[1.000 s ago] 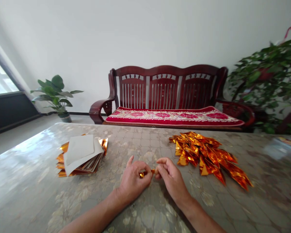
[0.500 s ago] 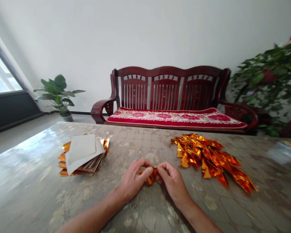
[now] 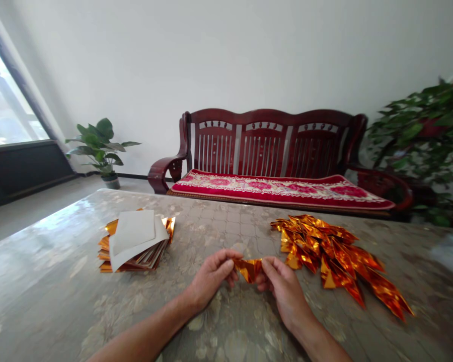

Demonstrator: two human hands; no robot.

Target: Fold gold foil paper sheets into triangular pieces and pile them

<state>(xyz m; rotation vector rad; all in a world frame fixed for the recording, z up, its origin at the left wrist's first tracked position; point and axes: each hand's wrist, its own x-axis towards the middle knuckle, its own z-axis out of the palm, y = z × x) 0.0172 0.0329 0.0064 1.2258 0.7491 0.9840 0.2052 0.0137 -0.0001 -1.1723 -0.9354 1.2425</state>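
Note:
Between my two hands is a piece of shiny orange-gold foil paper point(image 3: 248, 270), folded to a pointed shape in the middle. My left hand point(image 3: 216, 271) pinches its left end between thumb and fingers. The right end is gripped by my right hand point(image 3: 280, 280) in the same way, with some fingers curled underneath. To the right lies a heap of folded foil pieces point(image 3: 324, 246), orange-gold and pointed. A stack of foil paper sheets point(image 3: 134, 234) sits on the left, with pale backs facing up and gold edges showing.
The table point(image 3: 196, 327) has a patterned, glossy cover. Behind it stands a dark red wooden bench point(image 3: 262, 146) with a red floral cushion point(image 3: 283, 188). Potted plants point(image 3: 101, 143) stand at the sides. A clear plastic bag point(image 3: 451, 254) lies at the right edge.
My hands have moved slightly apart, and the foil paper between them shows more of its folded shape. The whole view has shifted a little.

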